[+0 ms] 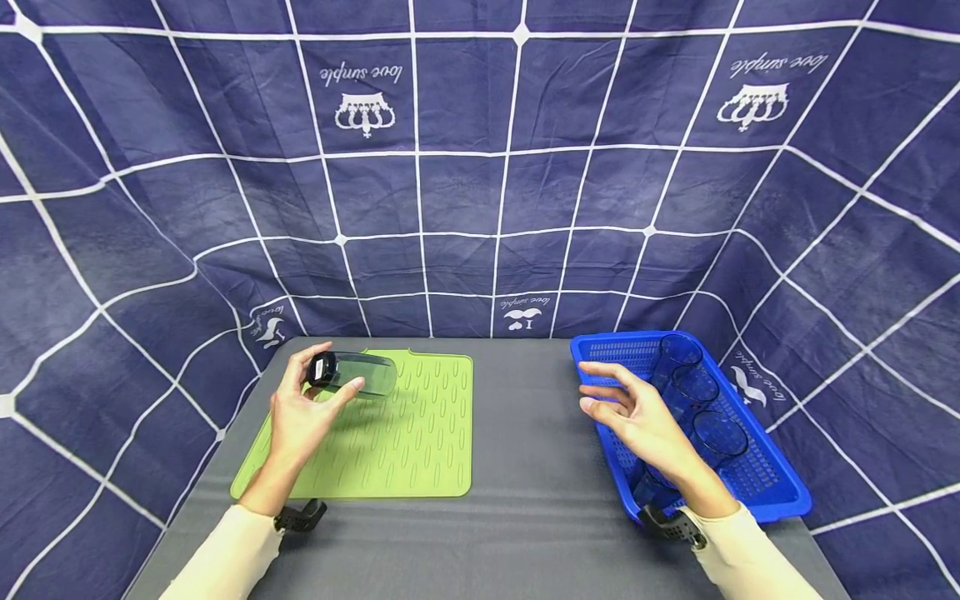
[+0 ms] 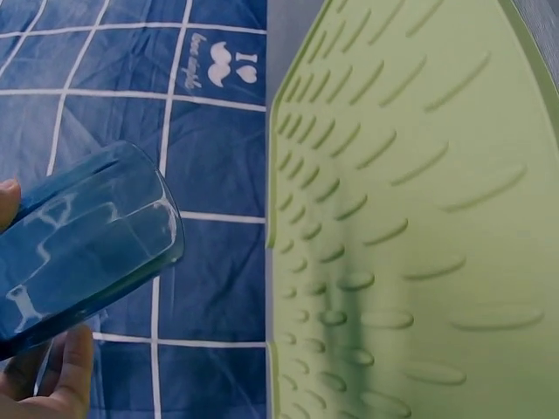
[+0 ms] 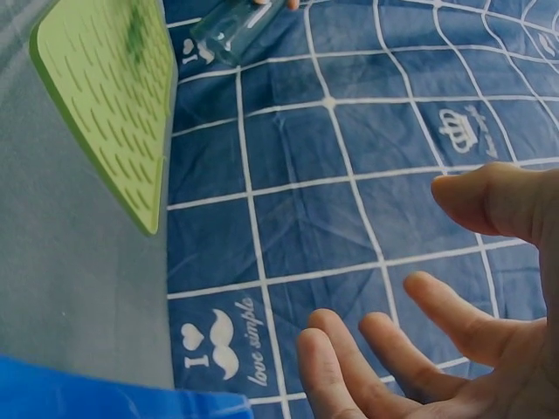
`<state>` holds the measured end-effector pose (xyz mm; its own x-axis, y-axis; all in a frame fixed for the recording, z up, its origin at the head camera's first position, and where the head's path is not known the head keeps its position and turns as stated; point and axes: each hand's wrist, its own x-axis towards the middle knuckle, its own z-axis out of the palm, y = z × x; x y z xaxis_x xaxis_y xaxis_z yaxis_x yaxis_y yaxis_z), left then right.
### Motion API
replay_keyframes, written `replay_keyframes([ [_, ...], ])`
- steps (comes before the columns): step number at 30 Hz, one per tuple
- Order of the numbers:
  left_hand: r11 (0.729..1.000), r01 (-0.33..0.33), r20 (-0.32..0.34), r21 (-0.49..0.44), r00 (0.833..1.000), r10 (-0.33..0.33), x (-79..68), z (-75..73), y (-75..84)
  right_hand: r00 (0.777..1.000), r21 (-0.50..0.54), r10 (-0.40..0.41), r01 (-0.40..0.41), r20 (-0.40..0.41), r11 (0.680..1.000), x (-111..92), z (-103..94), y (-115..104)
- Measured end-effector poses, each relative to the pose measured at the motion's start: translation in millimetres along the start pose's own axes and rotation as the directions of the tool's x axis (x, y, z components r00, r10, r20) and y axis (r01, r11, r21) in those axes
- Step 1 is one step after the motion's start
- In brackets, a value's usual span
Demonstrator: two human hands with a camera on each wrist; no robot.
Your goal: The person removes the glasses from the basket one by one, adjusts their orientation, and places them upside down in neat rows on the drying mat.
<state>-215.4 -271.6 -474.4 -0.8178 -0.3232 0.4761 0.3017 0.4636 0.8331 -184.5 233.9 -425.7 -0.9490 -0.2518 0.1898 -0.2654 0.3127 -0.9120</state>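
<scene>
My left hand grips a clear glass tumbler by its dark base end, above the back of a green drying mat. The tumbler lies tilted on its side, its mouth toward the right. In the left wrist view the tumbler is between the thumb and the fingers, off the mat. My right hand hovers over the near-left part of a blue plastic basket, holding nothing, with its fingers loosely bent and apart. Several glasses stand in the basket; one is partly hidden beneath the right forearm.
A grey cloth-covered table lies under the mat and basket, with a stretch of cloth between them. Blue curtains with white grid lines enclose the back and both sides. A black strap is on the left wrist.
</scene>
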Motion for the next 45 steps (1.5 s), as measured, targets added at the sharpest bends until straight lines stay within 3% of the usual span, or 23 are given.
replay_keyframes([
  [10, 0.988, -0.005, -0.044, 0.153, 0.999, 0.012, 11.9, -8.1, -15.5, 0.997, -0.050, -0.072, 0.071, -0.027, 0.996, 0.5, -17.2, -1.8],
  [24, 0.960, 0.010, -0.055, 0.280, 0.998, 0.005, 31.5, -14.4, -31.9, 0.989, -0.173, -0.135, 0.123, -0.058, 0.977, 5.3, -46.0, -6.7],
  [32, 0.940, 0.021, -0.043, 0.340, 0.999, -0.007, 41.8, -16.0, -39.6, 0.988, -0.206, -0.126, 0.104, -0.094, 0.973, 11.5, -63.1, -4.7],
  [45, 0.935, 0.021, -0.043, 0.353, 0.999, -0.007, 54.6, -18.9, -47.1, 0.988, -0.266, -0.094, 0.059, -0.124, 0.962, 22.6, -85.9, 9.2],
])
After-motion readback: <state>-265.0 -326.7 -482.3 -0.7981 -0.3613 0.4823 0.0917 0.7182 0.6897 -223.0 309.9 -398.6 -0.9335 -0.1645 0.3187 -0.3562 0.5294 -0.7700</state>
